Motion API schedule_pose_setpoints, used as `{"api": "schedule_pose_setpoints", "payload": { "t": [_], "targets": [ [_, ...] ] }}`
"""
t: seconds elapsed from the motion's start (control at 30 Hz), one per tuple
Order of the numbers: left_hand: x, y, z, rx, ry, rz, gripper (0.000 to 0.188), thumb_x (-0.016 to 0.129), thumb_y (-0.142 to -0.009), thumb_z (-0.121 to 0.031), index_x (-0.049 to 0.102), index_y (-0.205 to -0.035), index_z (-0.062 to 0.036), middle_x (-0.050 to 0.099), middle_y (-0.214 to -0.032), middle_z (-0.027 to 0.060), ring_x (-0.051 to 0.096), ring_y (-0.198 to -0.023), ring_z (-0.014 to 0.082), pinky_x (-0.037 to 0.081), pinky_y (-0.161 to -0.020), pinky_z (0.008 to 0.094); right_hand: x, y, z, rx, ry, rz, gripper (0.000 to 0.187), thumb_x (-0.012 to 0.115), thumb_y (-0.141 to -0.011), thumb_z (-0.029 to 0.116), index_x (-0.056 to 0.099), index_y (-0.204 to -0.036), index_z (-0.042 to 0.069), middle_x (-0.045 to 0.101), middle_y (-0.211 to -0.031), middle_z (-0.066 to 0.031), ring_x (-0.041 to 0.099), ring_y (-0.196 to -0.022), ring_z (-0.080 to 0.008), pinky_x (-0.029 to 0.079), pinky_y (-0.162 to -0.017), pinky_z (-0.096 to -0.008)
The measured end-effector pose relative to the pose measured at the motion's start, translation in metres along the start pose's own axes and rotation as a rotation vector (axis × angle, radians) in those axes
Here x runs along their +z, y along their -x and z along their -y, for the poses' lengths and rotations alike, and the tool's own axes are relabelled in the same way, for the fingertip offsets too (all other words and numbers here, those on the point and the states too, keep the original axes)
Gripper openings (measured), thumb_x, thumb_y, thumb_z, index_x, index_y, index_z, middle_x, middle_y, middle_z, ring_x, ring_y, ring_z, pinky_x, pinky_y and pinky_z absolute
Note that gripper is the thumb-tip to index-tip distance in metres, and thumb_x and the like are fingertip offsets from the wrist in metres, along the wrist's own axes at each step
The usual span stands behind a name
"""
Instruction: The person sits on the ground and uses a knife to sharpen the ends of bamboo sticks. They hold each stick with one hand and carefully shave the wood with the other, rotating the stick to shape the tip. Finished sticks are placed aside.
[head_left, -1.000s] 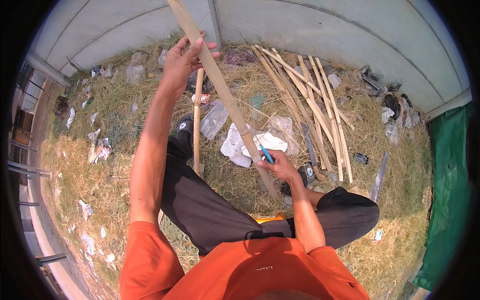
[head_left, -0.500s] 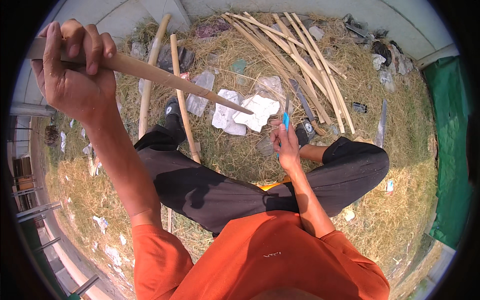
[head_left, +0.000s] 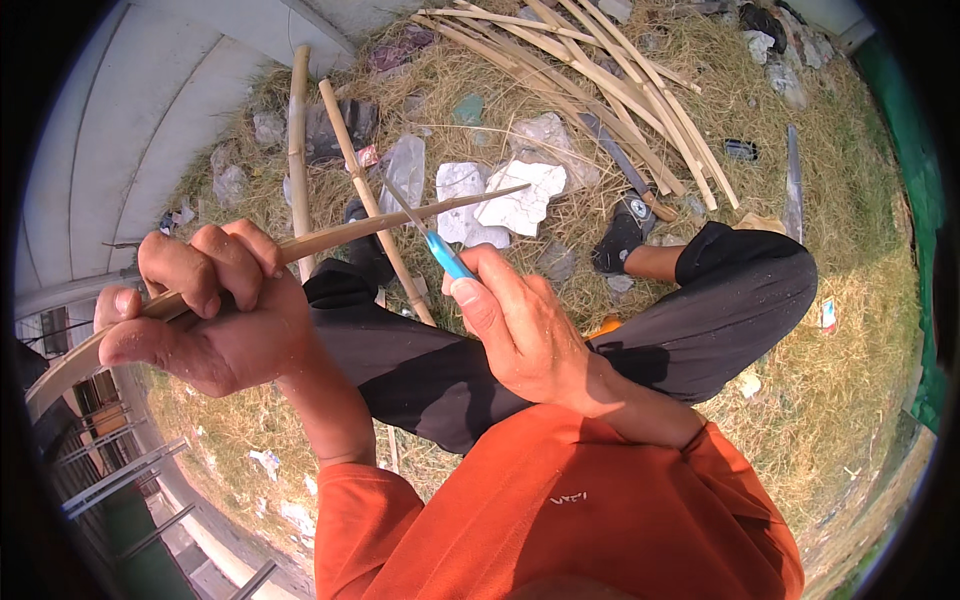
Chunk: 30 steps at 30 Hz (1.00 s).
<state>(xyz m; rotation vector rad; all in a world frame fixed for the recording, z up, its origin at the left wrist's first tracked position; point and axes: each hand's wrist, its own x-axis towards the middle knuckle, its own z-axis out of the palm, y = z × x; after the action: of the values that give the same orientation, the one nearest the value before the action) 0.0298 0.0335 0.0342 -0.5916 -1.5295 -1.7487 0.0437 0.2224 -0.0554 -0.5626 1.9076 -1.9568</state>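
My left hand (head_left: 215, 315) is wrapped round a long pale bamboo strip (head_left: 365, 230), which runs from the lower left to a thin pointed tip at the centre. My right hand (head_left: 530, 335) grips a utility knife (head_left: 445, 255) with a blue handle and a long narrow blade extended. That blade crosses the strip about midway between my left hand and the tip; whether it touches is hard to tell. Below the tip lie two white stone-like slabs, one pale grey (head_left: 462, 200) and one brighter white (head_left: 524, 197).
Two bamboo poles (head_left: 300, 150) lean at the left, near my foot. Several split strips (head_left: 640, 90) lie piled at the far right, beside a large knife (head_left: 620, 160) with a wooden handle. A long blade (head_left: 793, 185) lies further right on dry grass. Walls stand behind.
My left hand has come down and nearer with the strip, which now lies flatter across the view. My right hand has moved left and up, bringing the knife blade across the strip.
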Motion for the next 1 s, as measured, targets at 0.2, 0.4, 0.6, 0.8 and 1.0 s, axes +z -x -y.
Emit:
{"api": "schedule_pose_setpoints", "payload": {
  "t": [0.2,0.4,0.6,0.8,1.0],
  "targets": [
    [0.021,0.014,-0.001,0.028,0.095,0.039,0.04,0.04,-0.096,-0.053,0.058,-0.104,-0.0176,0.03,-0.065,-0.0035,0.02,-0.043,0.0077,0.022,-0.039,0.0255,0.007,0.004,0.02,-0.04,0.033,0.029,0.021,0.049,-0.097,0.02,0.046,-0.1,0.0,0.049,-0.053,-0.0191,0.055,-0.05,-0.0409,0.04,-0.047,-0.0453],
    [0.03,0.013,-0.004,0.07,0.088,0.1,0.047,0.03,-0.098,-0.053,0.056,-0.107,-0.0139,0.034,-0.066,-0.0007,0.028,-0.039,0.0095,0.031,-0.039,0.026,0.011,-0.001,0.012,-0.094,-0.074,-0.23,0.033,0.058,-0.093,0.017,0.045,-0.119,0.0,0.056,-0.056,-0.0109,0.06,-0.051,-0.0309,0.045,-0.049,-0.0393],
    [0.032,-0.004,-0.011,0.05,-0.067,0.31,0.049,0.03,-0.1,-0.05,0.055,-0.116,-0.0113,0.044,-0.071,0.0058,0.052,-0.057,0.0211,0.048,-0.064,0.0389,0.009,-0.047,-0.022,-0.173,0.029,-0.193,0.024,0.063,-0.089,0.012,0.055,-0.11,0.002,0.06,-0.064,-0.0061,0.055,-0.056,-0.0101,0.045,-0.055,-0.0269],
    [0.013,-0.049,-0.094,0.094,-0.288,-0.15,0.055,0.044,-0.092,-0.057,0.062,-0.107,-0.0073,0.058,-0.079,0.0064,0.056,-0.076,0.0242,0.039,-0.087,0.0421,0.006,-0.071,-0.034,-0.214,0.083,-0.054,0.022,0.06,-0.092,0.017,0.056,-0.106,0.001,0.064,-0.067,-0.0077,0.064,-0.06,-0.0179,0.046,-0.056,-0.0317],
    [-0.039,-0.064,-0.156,-0.076,0.019,0.208,0.031,0.055,-0.086,-0.039,0.06,-0.083,-0.0088,0.054,-0.069,-0.0031,0.052,-0.069,0.0132,0.038,-0.078,0.0345,0.015,-0.087,-0.045,-0.281,0.052,-0.046,0.024,0.058,-0.093,0.021,0.055,-0.108,0.002,0.067,-0.073,-0.0119,0.066,-0.068,-0.0283,0.048,-0.06,-0.0376]
  ]
}}
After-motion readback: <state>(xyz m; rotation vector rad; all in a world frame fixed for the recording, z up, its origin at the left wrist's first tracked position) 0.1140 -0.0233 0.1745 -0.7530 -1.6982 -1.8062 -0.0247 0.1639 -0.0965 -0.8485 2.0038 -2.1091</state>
